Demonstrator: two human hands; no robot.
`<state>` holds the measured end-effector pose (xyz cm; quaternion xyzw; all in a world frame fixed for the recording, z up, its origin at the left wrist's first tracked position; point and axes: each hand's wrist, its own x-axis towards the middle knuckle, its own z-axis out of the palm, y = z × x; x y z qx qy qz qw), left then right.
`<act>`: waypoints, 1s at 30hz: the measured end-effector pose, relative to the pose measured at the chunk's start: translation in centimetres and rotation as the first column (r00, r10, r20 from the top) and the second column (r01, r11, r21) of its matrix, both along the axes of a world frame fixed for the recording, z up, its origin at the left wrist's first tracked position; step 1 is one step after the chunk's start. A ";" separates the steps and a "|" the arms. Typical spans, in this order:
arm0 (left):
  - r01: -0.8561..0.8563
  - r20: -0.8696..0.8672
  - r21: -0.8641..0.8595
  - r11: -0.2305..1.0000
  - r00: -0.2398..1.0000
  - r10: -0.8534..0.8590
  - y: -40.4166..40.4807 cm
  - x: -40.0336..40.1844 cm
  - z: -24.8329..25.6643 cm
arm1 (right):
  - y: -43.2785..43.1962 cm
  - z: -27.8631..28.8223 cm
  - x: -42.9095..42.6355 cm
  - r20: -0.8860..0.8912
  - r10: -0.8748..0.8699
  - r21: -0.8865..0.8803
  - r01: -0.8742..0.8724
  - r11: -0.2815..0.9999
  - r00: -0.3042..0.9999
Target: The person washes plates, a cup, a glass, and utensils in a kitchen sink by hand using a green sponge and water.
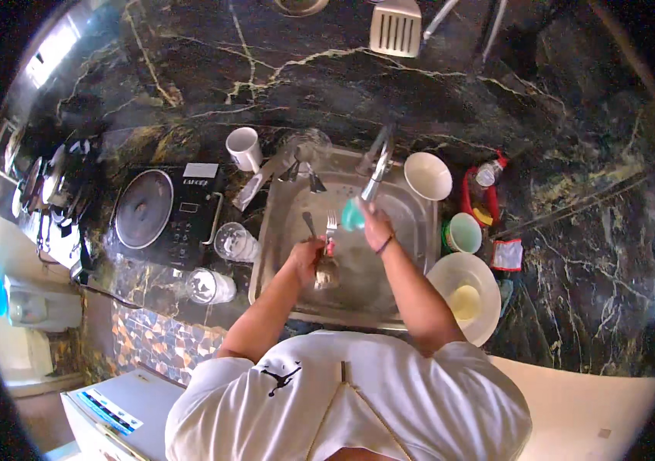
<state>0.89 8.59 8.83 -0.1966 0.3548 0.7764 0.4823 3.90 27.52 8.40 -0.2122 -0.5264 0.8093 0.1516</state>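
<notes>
Over the left part of the steel sink (385, 308), my left hand (307, 257) grips several pieces of cutlery. A fork (332, 220) and the dark end of another utensil (308, 222) stick out above the fingers; a shiny rounded metal part (326, 275) shows below them. Something pink lies against the fork's handle. My right hand (377, 226) is under the faucet (375, 178), closed around a green thing (353, 215), perhaps a small cup or a scrubber. More utensils (303, 176) rest in a clear container at the sink's back left corner.
Left of the sink are an induction cooktop (169, 216), a white mug (244, 148) and two clear glasses (236, 242) (210, 286). At its right stand a white bowl (427, 176), a green cup (463, 233), a large pale basin (486, 288) and a red holder (468, 193).
</notes>
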 end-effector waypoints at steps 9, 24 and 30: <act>0.305 -0.405 -0.085 0.948 0.859 -0.313 4.3 3.5 1.6 | 1.9 -1.2 3.0 0.137 -0.167 0.291 0.121 0.949 0.976; 0.107 -0.799 -0.381 0.918 -0.537 -0.269 1.3 2.9 6.4 | 2.3 -1.6 10.6 0.272 0.114 0.954 -0.283 0.100 0.956; 0.161 -0.741 -0.504 0.849 -0.586 -0.328 2.5 3.6 5.4 | 0.8 -2.7 8.1 0.026 0.155 0.034 -0.155 0.987 0.988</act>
